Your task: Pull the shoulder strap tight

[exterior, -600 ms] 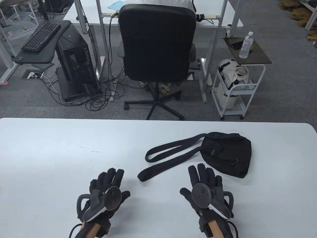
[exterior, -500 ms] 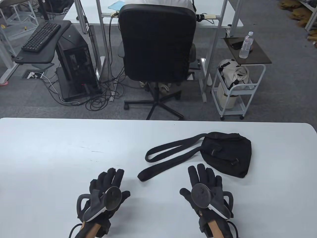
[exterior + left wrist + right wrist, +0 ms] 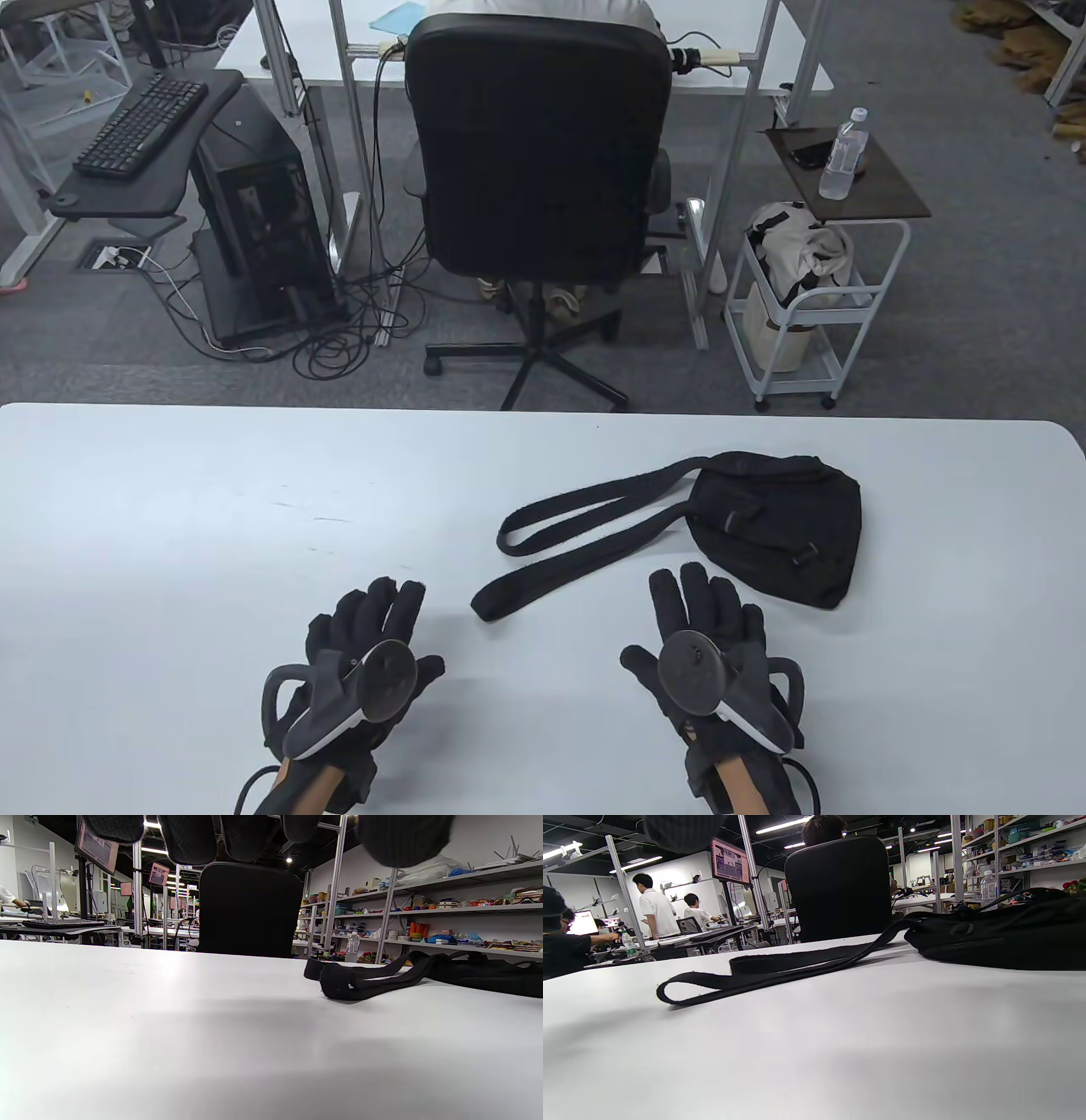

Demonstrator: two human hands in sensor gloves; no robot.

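Shoulder bag lies on the table, right of centre; shoulder strap runs left from it. Both hands at bottom edge: left hand lower left of strap end, right hand just below bag.

table view: high, looking down over tabletop toward office chair | wrist views: skimming tabletop, facing chair | shared: shoulder strap, chair
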